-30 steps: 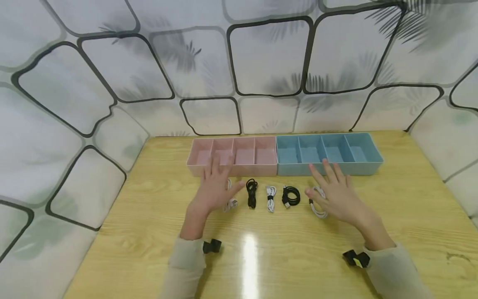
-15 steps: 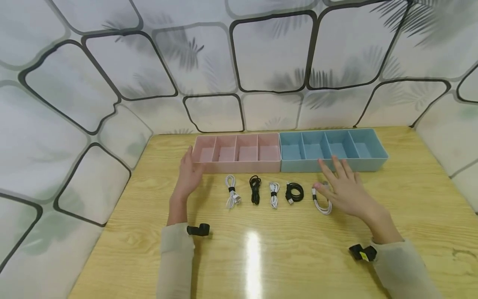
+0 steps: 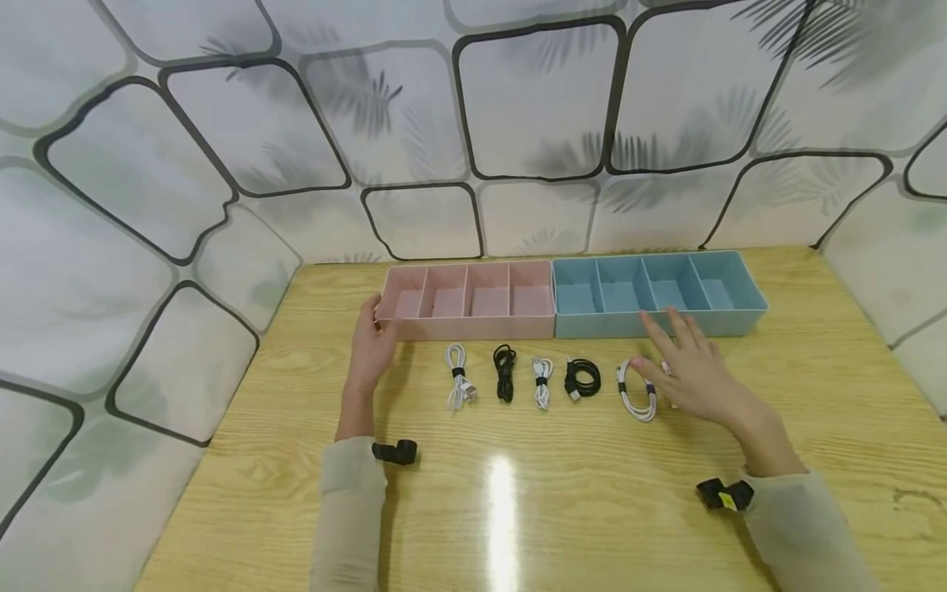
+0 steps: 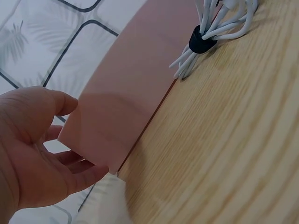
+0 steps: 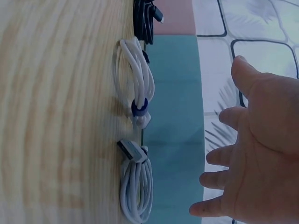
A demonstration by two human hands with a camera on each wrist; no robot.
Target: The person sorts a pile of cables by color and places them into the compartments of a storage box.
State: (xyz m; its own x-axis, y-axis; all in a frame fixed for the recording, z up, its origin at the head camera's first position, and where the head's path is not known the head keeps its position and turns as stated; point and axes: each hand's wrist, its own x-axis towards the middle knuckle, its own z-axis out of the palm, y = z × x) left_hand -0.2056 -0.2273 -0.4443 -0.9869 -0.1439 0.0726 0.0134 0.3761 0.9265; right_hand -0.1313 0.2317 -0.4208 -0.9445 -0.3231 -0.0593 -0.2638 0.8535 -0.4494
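Note:
My left hand grips the left end of the pink divided box. In the left wrist view its thumb lies at the box's rim and its fingers bend round the end wall. My right hand is spread, holding nothing, in front of the blue divided box. Beside it lies a white cable coiled with a dark tie. Another white cable, with its USB plug showing in the right wrist view, is mostly hidden by that hand in the head view.
Leftward along the row lie a coiled black cable, a white cable, a black cable bundle and a white cable with a plug. Patterned cloth rises behind the wooden table.
My left hand has moved from above the leftmost white cable to the pink box's left end and taken hold of it. My right hand has shifted slightly right, still spread.

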